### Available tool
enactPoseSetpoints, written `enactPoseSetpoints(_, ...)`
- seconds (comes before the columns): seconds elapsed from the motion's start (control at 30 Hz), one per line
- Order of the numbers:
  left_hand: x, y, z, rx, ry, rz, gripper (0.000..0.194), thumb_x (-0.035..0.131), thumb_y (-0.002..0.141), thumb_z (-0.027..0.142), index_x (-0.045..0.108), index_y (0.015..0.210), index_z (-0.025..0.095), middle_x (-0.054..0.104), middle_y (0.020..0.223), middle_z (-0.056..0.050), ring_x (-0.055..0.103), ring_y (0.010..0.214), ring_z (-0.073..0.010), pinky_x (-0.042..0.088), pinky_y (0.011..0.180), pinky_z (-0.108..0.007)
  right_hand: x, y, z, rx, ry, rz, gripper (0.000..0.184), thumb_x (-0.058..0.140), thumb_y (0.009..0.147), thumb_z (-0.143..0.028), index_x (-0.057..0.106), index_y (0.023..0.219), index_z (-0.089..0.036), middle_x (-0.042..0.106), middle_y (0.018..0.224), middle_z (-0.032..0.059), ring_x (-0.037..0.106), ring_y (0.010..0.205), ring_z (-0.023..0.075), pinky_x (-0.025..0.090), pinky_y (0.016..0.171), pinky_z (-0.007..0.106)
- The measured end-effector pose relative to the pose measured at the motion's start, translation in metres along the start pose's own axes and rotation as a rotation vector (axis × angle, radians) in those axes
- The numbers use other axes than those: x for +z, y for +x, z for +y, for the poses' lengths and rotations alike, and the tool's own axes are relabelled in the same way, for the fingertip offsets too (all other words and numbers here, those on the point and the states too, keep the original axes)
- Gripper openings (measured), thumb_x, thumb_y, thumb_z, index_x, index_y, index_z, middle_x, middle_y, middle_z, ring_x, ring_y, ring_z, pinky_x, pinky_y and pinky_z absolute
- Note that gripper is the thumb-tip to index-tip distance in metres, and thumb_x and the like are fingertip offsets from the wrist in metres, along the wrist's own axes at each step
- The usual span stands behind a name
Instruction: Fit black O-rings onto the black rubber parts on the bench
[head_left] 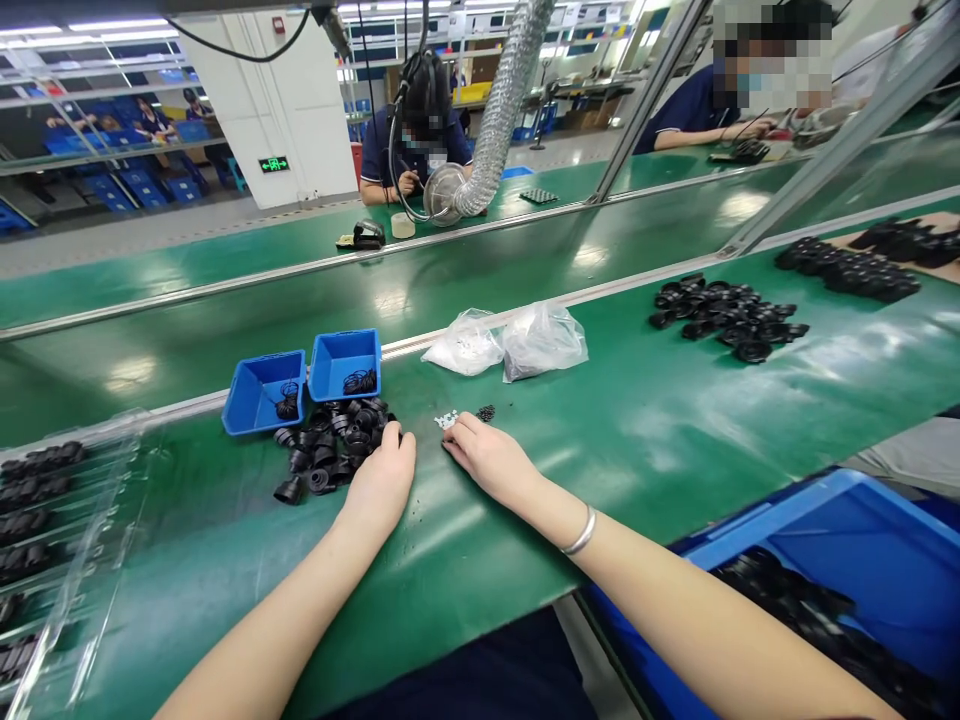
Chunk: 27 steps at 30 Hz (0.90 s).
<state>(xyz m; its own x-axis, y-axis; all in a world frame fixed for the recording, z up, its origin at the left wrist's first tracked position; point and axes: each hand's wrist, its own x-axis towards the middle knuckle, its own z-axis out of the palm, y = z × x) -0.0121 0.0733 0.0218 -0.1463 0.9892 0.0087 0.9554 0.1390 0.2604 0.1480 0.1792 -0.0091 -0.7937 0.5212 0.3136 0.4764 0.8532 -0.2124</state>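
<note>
My left hand [382,476] rests on the green bench at the right edge of a heap of small black round parts [330,450]; its fingers curl down at the heap, and what they hold is hidden. My right hand [487,458] lies just right of it, fingertips pinched together at a little cluster of tiny white pieces [447,420] beside a small dark pile [486,412]. A silver bangle [580,532] sits on the right wrist.
Two small blue bins [262,395] [345,362] with black rings stand behind the heap. Two clear plastic bags [510,342] lie further right. More black parts [724,312] sit at far right. A clear tray [52,540] holds parts at left. A large blue crate [840,560] is near right. Other people work across the belt.
</note>
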Motion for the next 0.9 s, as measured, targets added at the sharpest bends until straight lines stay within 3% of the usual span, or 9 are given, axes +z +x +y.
enactPoseSetpoints(0.13, -0.01, -0.019, -0.001, 0.115, -0.048, -0.067, 0.027, 0.043, 0.096, 0.016, 0.058, 0.118, 0.013, 0.055, 0.127, -0.019, 0.069, 0.094, -0.0276, 0.055, 0.081, -0.038, -0.004, 0.0, 0.0, 0.0, 0.029, -0.016, 0.011, 0.054, 0.098, -0.022, 0.062, 0.093, -0.017, 0.061, 0.091, 0.0053, 0.061, 0.072, 0.0153, 0.047, 0.063, 0.026)
enactPoseSetpoints(0.27, -0.015, -0.05, -0.007, 0.19, -0.252, -0.157, 0.033, 0.05, 0.093, 0.018, 0.054, 0.126, 0.021, 0.058, 0.125, -0.011, 0.067, 0.096, -0.0237, 0.054, 0.081, -0.034, -0.008, -0.001, -0.001, -0.016, 0.071, -0.045, 0.007, 0.059, 0.096, -0.022, 0.061, 0.09, -0.018, 0.061, 0.089, 0.0031, 0.06, 0.071, 0.0142, 0.046, 0.063, 0.025)
enactPoseSetpoints(0.43, -0.001, -0.063, -0.013, 0.085, -0.446, -0.12, 0.033, 0.056, 0.092, 0.024, 0.054, 0.125, 0.023, 0.061, 0.12, -0.009, 0.062, 0.069, -0.0168, 0.052, 0.07, -0.032, -0.011, -0.003, -0.001, -0.016, 0.08, -0.066, 0.008, 0.06, 0.095, -0.022, 0.061, 0.089, -0.018, 0.062, 0.09, 0.0033, 0.061, 0.071, 0.0144, 0.045, 0.062, 0.025)
enactPoseSetpoints(0.53, 0.006, -0.062, -0.015, 0.021, -0.494, -0.08, 0.03, 0.059, 0.092, 0.033, 0.058, 0.121, 0.022, 0.066, 0.106, -0.007, 0.056, 0.061, -0.0156, 0.05, 0.069, -0.032, -0.011, -0.004, -0.002, -0.012, 0.051, -0.068, 0.011, 0.056, 0.097, -0.022, 0.062, 0.089, -0.017, 0.062, 0.089, 0.0042, 0.062, 0.071, 0.0151, 0.045, 0.062, 0.026)
enactPoseSetpoints(0.77, 0.002, -0.061, -0.022, -0.02, -0.712, 0.059, 0.021, 0.055, 0.094, 0.039, 0.068, 0.102, 0.023, 0.068, 0.094, -0.006, 0.062, 0.09, -0.0225, 0.046, 0.084, -0.034, -0.008, -0.005, -0.003, -0.028, -0.036, -0.068, 0.021, 0.048, 0.1, -0.021, 0.064, 0.088, -0.016, 0.061, 0.086, 0.0065, 0.059, 0.068, 0.0166, 0.043, 0.061, 0.028)
enactPoseSetpoints(0.9, -0.001, -0.06, -0.017, -0.167, -1.111, -0.046, 0.025, 0.057, 0.093, 0.042, 0.062, 0.105, 0.021, 0.059, 0.072, 0.001, 0.058, 0.065, -0.015, 0.044, 0.066, -0.028, -0.009, -0.005, -0.003, -0.055, -0.067, -0.079, 0.024, 0.046, 0.101, -0.02, 0.063, 0.086, -0.015, 0.061, 0.085, 0.0071, 0.059, 0.069, 0.0171, 0.043, 0.061, 0.029)
